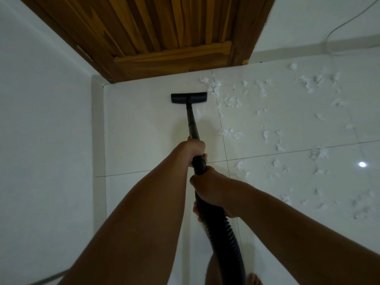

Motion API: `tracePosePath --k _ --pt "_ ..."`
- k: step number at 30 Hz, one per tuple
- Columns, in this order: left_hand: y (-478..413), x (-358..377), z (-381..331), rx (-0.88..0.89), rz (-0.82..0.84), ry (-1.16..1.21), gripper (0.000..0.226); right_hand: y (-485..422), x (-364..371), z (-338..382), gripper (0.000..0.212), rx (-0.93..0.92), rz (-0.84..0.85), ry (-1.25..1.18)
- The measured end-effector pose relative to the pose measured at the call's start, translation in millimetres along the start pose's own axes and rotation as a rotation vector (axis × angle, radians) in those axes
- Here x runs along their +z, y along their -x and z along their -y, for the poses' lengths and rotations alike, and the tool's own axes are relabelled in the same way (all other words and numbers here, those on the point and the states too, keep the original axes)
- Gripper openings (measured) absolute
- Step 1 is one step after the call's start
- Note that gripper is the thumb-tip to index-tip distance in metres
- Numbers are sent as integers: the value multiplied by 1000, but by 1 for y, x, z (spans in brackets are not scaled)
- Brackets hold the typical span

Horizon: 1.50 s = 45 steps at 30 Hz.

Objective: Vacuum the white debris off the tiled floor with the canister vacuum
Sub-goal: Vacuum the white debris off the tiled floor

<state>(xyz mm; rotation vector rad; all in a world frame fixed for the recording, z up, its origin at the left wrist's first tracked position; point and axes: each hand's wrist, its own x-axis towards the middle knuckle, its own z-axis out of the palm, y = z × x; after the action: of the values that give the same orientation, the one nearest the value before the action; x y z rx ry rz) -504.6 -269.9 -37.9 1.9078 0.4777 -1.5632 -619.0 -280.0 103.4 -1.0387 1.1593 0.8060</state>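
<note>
Evidently the left hand (195,148) and, just behind it, the right hand (211,188) clamp the vacuum wand (192,124), whose floor head (188,97) sits on bare tiled floor (144,130) at twelve o'clock, while white debris (277,140) litters one to four o'clock, so most work is judged outstanding.

One head-worn wide-angle camera looks forward and down onto the tiled floor (144,130)

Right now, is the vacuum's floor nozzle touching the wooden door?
Apart. The head view shows a strip of bare white tile between the floor nozzle and the bottom edge of the wooden door.
</note>
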Motion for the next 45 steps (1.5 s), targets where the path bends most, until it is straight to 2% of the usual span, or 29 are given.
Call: tracePosePath --k 3,8,14,17,20,22,24,26,32,40,45 --pt "11 0 -4 -11 13 2 40 9 -3 6 44 11 1 11" --pt "5 0 -15 -6 18 13 41 0 -6 12 47 3 -15 34" --pt "-14 -2 6 41 32 37 61 -15 9 -5 61 -6 -59 68" --pt "-26 -1 24 59 51 55 59 -25 17 -26 66 -28 -52 29" --pt "-33 -2 39 75 67 80 52 -30 20 -49 69 -114 -5 -77" --pt "-34 -2 45 78 67 112 50 -29 21 -62 69 -161 75 -239" --pt "-34 1 47 91 66 125 52 -29 22 -72 67 -184 148 -419" --pt "-33 4 51 113 54 89 54 -33 24 -81 70 -207 176 -484" --pt "-32 18 77 145 -22 -48 62 -48 26 -112 66 -187 120 -465" --pt "-26 61 116 150 -105 -61 60 -54 1 -165 66 -138 122 -394" --pt "-19 92 154 151 -150 -73 64 -59 -6 -214 69 -160 86 -256"
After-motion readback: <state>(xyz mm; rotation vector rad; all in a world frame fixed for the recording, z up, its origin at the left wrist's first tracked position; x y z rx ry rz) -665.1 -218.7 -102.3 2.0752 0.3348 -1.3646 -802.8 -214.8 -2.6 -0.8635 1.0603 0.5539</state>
